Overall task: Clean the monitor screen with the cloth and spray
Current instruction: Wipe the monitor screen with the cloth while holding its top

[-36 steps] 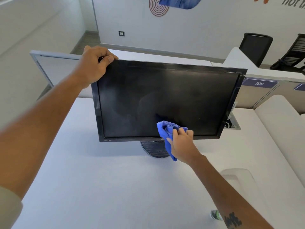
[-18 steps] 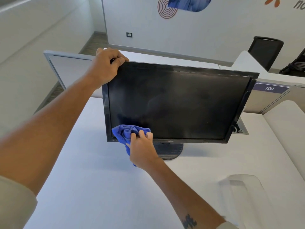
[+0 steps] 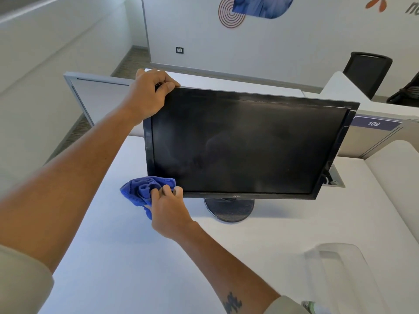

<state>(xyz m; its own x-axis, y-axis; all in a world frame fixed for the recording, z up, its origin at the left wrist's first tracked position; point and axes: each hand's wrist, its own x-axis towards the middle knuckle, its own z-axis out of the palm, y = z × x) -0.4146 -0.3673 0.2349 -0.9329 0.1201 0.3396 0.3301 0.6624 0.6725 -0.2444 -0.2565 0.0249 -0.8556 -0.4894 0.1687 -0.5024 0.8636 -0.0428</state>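
A black monitor [image 3: 247, 143] stands on a round base [image 3: 229, 209] on the white desk [image 3: 136, 257], its screen dark with faint smears. My left hand [image 3: 149, 94] grips the monitor's top left corner. My right hand [image 3: 169, 209] holds a crumpled blue cloth [image 3: 141, 189] against the bottom left corner of the frame, part of the cloth hanging past the left edge. At the bottom right edge, behind my right sleeve, a small green and white object [image 3: 309, 305] peeks out; I cannot tell whether it is the spray bottle.
A clear plastic holder [image 3: 340, 264] stands on the desk at the right. A grey divider panel [image 3: 97, 96] runs behind the monitor, with a label reading 109 [image 3: 373, 123]. A cable hatch [image 3: 333, 177] sits behind the monitor's right side. Black chairs [image 3: 365, 71] stand at the back right.
My right hand has swept the blue cloth leftward along the bottom of the screen, from the middle to the bottom left corner. My left hand has stayed on the top corner.
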